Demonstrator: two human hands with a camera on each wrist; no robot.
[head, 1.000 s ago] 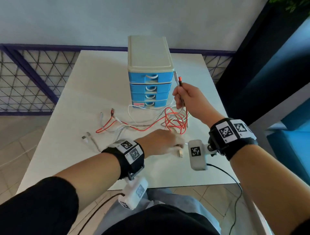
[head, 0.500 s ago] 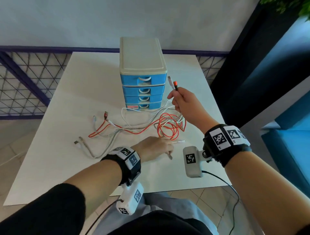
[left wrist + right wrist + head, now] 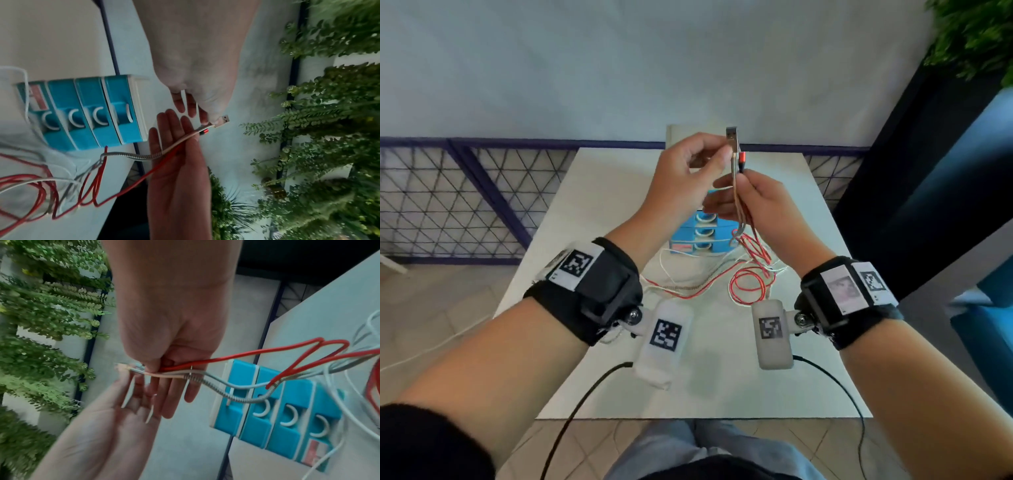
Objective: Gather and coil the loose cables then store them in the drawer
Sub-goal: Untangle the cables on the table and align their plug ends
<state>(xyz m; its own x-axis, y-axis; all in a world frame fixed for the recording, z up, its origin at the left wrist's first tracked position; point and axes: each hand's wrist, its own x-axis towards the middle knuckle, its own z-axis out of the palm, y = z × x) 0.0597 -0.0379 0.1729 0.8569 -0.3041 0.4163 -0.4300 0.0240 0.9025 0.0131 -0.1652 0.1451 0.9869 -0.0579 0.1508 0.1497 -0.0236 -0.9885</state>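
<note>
Both hands are raised in front of the blue drawer unit (image 3: 693, 236). My left hand (image 3: 724, 150) pinches the USB plug (image 3: 732, 137) of a silver spring-wrapped cable (image 3: 131, 156) between thumb and fingers. Just below it, my right hand (image 3: 739, 185) grips a bundle of cable ends, with the thumb pressing them against the fingers; a red plug (image 3: 742, 161) sticks up from it. From this grip the red cable (image 3: 748, 287) and thin white cables (image 3: 671, 267) hang down onto the table (image 3: 585, 205) in loose loops. All the drawers look closed in the left wrist view.
The drawer unit (image 3: 92, 113) stands at the table's far middle. A mesh railing (image 3: 448, 205) runs behind and to the left. Blue seating (image 3: 989, 308) and a dark panel stand at the right. Plants (image 3: 329, 129) hang on the wall. The table's near edge (image 3: 688, 418) lies above my knees.
My left hand has lifted off the table with the silver cable's plug and joined the right hand. Both hands have risen, and the cables have been pulled up and toward the drawer unit.
</note>
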